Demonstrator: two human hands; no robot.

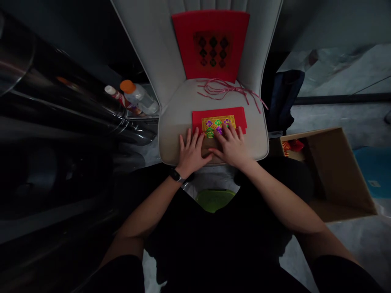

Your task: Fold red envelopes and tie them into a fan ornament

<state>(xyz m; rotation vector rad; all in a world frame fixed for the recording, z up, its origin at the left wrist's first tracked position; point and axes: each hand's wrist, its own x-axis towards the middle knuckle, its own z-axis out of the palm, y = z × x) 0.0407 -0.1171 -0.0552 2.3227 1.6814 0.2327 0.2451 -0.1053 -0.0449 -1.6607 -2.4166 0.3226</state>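
On the chair seat [180,108] lies red folded paper [220,112] with a shiny gold panel of green and purple diamond shapes; how many layers it has I cannot tell. My left hand [192,152] rests flat with fingers spread, its fingertips at the paper's near left corner. Spread over the near right part of the paper is my right hand [232,146], fingers apart and pressing down on it. The two thumbs point toward each other near the seat's front edge. Part of the patterned panel is hidden under my right fingers.
Against the backrest leans a larger red sheet [186,40] with dark diamond patterns. Pink cords [220,88] lie behind the folded paper. Left of the chair stand an orange-capped bottle [142,97] and a white-capped bottle [117,95]. An open cardboard box [345,175] sits right.
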